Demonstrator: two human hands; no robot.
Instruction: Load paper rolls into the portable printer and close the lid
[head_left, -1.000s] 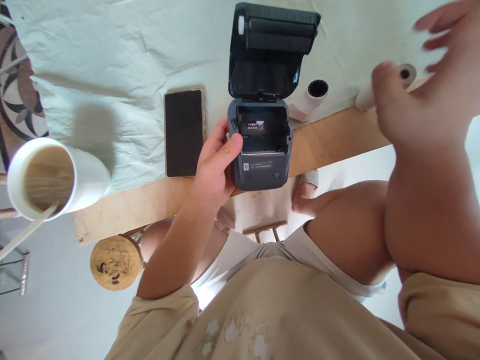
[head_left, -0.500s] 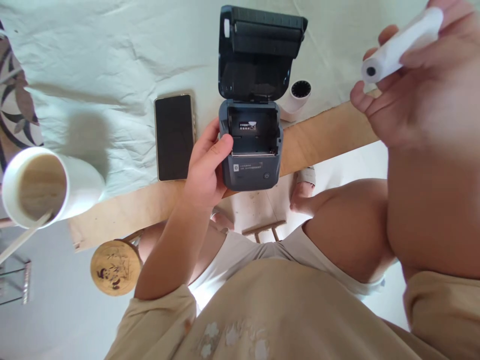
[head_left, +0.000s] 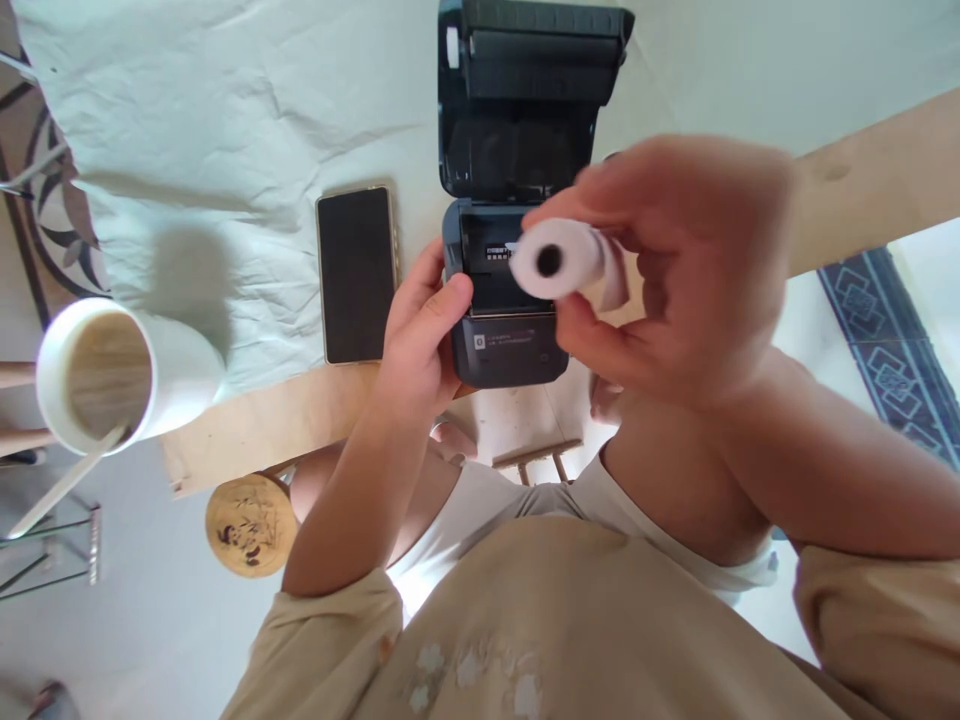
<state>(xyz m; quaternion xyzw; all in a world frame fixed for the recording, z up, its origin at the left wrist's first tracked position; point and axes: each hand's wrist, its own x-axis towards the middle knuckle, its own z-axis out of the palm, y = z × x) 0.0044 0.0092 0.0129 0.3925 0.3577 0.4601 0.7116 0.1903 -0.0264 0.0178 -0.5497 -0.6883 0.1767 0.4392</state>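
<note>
A dark portable label printer [head_left: 510, 355] stands at the table's front edge with its black lid [head_left: 525, 120] swung up and its paper bay exposed. My left hand [head_left: 424, 330] grips the printer's left side, thumb over the rim of the bay. Between the thumb and fingers of my right hand [head_left: 690, 270] is a white paper roll [head_left: 536, 265], its dark core hole facing the camera. The roll is above the right part of the bay and hides some of it; whether it touches the printer I cannot tell. A loose paper end hangs at the roll's right.
A smartphone [head_left: 358, 275] lies left of the printer on the pale cloth [head_left: 262, 90]. At the far left is a white cup [head_left: 180, 365] of brown drink with a spoon [head_left: 71, 480]. A round wooden stool [head_left: 251, 525] stands below the table's wooden edge [head_left: 225, 435].
My right hand has brought the paper roll from the upper right, leftward and down, over the printer's bay. My left hand still holds the printer. The view has shifted slightly.
</note>
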